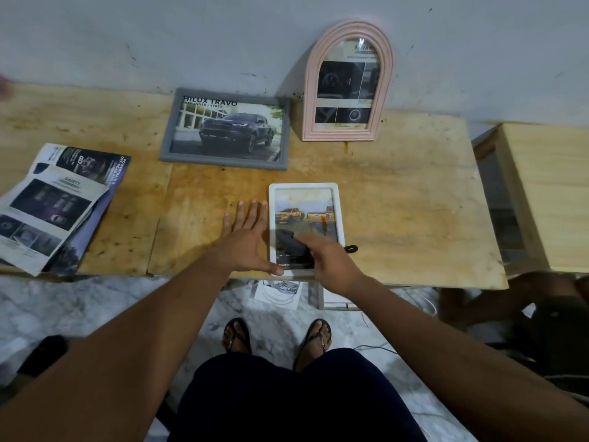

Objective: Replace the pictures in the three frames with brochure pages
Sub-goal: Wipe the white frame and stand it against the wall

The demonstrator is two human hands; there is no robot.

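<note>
A white frame (339,212) lies flat near the table's front edge, with a brochure page of orange trucks in it. My left hand (245,240) lies flat on the table along the frame's left side, fingers straight and thumb at its lower left corner. My right hand (328,256) is blurred and rests on the frame's lower part, fingers reaching onto the page. A grey frame (165,132) with a dark pickup page lies further back. A pink arched frame (310,90) holding a brochure page leans on the wall. Loose brochure pages (54,205) are piled at the left.
The wooden table (414,202) stands against a grey wall. A small black loop (351,249) lies just right of the white frame. A second wooden table (548,186) stands at the right. Papers (280,291) lie on the marble floor under the front edge.
</note>
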